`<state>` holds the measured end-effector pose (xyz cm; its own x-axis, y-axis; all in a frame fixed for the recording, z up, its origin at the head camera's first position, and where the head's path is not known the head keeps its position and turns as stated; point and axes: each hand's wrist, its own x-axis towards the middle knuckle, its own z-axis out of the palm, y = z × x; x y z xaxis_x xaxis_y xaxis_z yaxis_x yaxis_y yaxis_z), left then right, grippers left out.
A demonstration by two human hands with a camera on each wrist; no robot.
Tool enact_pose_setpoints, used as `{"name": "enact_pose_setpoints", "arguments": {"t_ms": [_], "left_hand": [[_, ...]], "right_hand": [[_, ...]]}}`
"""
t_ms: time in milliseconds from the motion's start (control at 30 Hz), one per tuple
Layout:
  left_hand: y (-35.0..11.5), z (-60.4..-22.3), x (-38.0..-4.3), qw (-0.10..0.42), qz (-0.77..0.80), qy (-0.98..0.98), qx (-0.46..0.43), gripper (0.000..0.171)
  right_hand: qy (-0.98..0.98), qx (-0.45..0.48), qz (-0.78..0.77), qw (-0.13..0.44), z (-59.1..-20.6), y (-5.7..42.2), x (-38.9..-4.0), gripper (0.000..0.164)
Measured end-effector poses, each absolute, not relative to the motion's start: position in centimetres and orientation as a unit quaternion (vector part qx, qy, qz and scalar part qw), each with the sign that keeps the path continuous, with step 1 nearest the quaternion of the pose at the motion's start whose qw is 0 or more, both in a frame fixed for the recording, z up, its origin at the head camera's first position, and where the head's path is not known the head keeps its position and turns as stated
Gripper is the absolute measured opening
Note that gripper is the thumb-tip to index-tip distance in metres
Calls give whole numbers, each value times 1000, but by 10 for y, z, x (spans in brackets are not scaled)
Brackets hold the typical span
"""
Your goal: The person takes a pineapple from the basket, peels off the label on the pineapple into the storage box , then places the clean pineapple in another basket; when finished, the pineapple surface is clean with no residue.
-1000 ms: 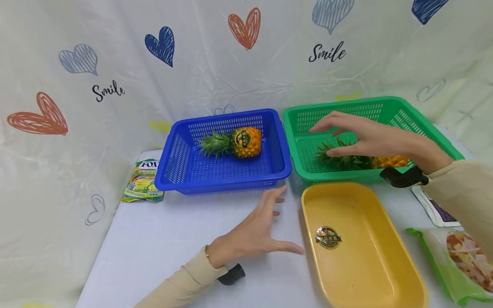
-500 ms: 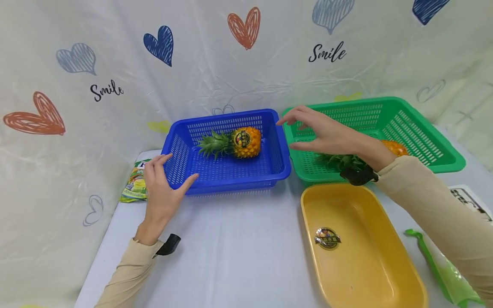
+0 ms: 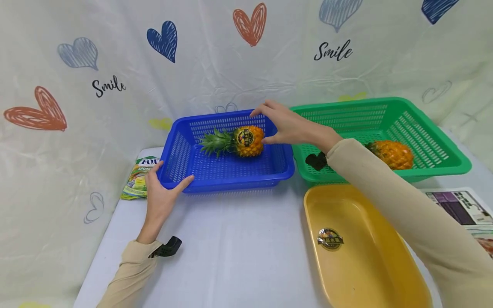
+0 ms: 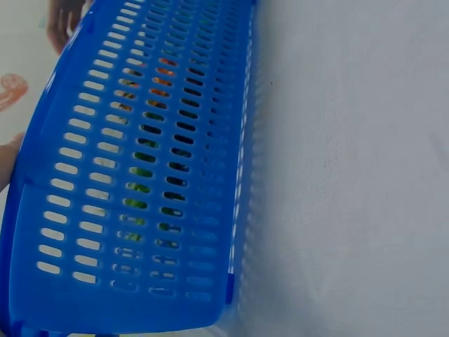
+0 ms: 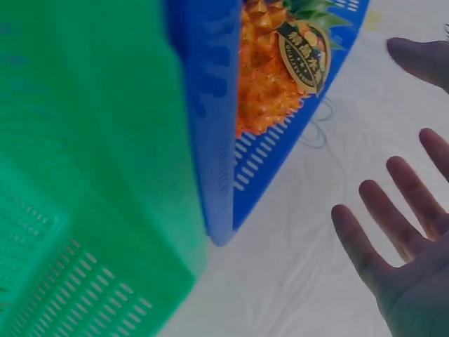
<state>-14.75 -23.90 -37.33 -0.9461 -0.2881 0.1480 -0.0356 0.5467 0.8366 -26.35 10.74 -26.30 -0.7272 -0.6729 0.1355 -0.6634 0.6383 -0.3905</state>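
Toward the far left corner of the worktop (image 3: 231, 248), a blue rectangular basket of slotted plastic (image 3: 239, 184) is sitting with its long axis running roughly along the far edge. Inside it, an orange pineapple with a green leafy crown (image 3: 238, 143) is lying lengthwise, crown pointing to the basket's left wall. The left hand (image 3: 159, 199) is flanking the near-left corner, thumb and fingers spread wide to either side of it; whether they are touching the rim cannot be told. The right hand (image 3: 290, 126), the nearer one to the fruit, is hovering over the basket's right end, beside a green slotted plastic basket (image 3: 346, 116). Its fingers are standing wide apart, holding nothing, its forearm slanting in from the right.
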Motion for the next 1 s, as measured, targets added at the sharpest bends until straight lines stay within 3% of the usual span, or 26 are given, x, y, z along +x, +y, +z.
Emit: {"name": "enact_pose_setpoints", "arguments": {"t_ms": [200, 600, 1000], "left_hand": [[-241, -375, -148, 123, -488, -859, 95, 101], [-243, -383, -150, 132, -497, -852, 96, 100], [-242, -382, -153, 134, -495, -853, 93, 99]], "right_hand": [[917, -383, -113, 28, -261, 84, -280, 71], [933, -316, -99, 141, -284, 48, -304, 84], [939, -286, -101, 162, -296, 49, -308, 86]]}}
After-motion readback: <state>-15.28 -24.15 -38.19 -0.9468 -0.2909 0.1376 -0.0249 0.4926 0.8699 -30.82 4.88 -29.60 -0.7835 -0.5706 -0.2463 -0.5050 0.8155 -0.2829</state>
